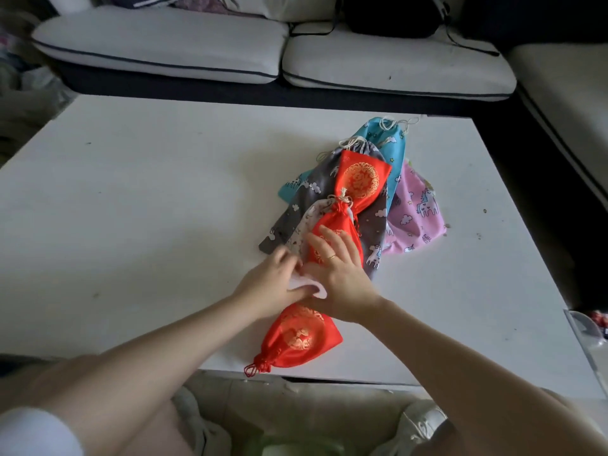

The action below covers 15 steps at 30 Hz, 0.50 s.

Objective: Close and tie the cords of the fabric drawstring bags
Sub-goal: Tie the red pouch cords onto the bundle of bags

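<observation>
Mid-frame, your right hand (339, 268) is lying flat, fingers straight, on a red bag (332, 232); your left hand's (273, 284) grip is blurred, cannot tell.

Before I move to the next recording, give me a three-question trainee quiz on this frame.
1. True or false: the red bag nearest the table's front edge has its mouth drawn shut.
2. Which bag lies at the right of the pile? A) pink bag B) grey bag C) blue bag
3. Fill in: the right hand lies flat on a ___ bag.

Key:
1. True; its cord is bunched at the closed neck.
2. A, the pink bag.
3. Red. The left hand is beside it; its grip is blurred.
</observation>
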Each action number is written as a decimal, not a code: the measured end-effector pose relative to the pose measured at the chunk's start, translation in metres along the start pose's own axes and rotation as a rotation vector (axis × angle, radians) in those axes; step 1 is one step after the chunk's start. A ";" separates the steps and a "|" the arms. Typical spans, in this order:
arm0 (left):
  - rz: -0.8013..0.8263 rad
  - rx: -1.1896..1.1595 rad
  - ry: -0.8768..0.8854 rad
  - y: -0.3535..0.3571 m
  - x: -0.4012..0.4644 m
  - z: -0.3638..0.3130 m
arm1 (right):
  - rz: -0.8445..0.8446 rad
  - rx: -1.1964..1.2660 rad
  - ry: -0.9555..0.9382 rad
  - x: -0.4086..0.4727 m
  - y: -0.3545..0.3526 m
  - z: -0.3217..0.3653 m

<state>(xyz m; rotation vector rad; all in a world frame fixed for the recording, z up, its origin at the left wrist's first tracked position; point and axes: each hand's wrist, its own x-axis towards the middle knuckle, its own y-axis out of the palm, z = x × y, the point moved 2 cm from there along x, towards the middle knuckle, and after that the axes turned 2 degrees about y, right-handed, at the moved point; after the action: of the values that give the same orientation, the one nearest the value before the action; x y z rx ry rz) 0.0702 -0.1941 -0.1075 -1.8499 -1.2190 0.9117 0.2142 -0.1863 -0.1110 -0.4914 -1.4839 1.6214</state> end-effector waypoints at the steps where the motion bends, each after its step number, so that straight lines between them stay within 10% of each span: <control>1: 0.068 0.023 -0.048 0.003 -0.002 0.003 | 0.083 -0.026 -0.020 0.000 0.001 0.003; 10: 0.384 -0.190 -0.197 0.033 -0.014 0.003 | 0.489 -0.252 -0.038 -0.022 0.013 0.018; 15: 0.251 -0.083 -0.047 0.002 0.000 -0.010 | 0.121 -0.234 0.070 -0.005 0.005 0.005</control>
<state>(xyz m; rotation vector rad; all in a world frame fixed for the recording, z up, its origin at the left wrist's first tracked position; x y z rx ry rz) 0.0793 -0.1963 -0.1045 -2.0918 -1.0827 1.0585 0.2116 -0.1928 -0.1161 -0.7741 -1.6263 1.5128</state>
